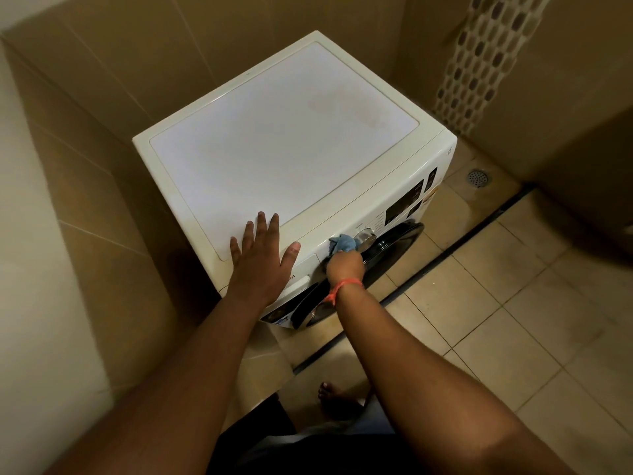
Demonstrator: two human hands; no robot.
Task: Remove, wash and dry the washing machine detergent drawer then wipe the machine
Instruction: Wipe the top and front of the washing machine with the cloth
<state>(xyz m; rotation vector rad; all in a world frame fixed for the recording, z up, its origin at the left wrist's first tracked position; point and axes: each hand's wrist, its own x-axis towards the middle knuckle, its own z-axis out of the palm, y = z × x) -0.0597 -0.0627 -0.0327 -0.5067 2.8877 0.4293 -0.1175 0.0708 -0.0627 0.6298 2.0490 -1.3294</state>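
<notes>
Tiled walls [102, 108] in beige fill the upper and left parts of the frame; a tiled floor [531, 320] occupies the lower right, crossed by a dark channel running diagonally.

The washing machine [274, 138], white and front-loading, stands in the centre of the frame, set close into the corner of the walls. Its flat top shows a faint brownish smear toward the upper right. The control panel runs along the front edge, right of centre, with a dark display [404, 203] and a metallic dial [365, 238]. The dark round door [387, 255] lies just below the panel.

The detergent drawer [305, 265] is seated in the machine's front, lower centre, between the two hands; its front appears flush.

The left hand [260, 262] lies flat on the near edge of the machine top, fingers straight and spread, thumb out over the front edge.

The right hand [344, 267] is curled around a blue cloth [342, 243], pressing it to the panel just beside the dial. An orange wristband [344, 287] circles that wrist.

A round floor drain [478, 177] sits at right, near the machine's far corner.

A bare foot [334, 394] shows at bottom centre.
</notes>
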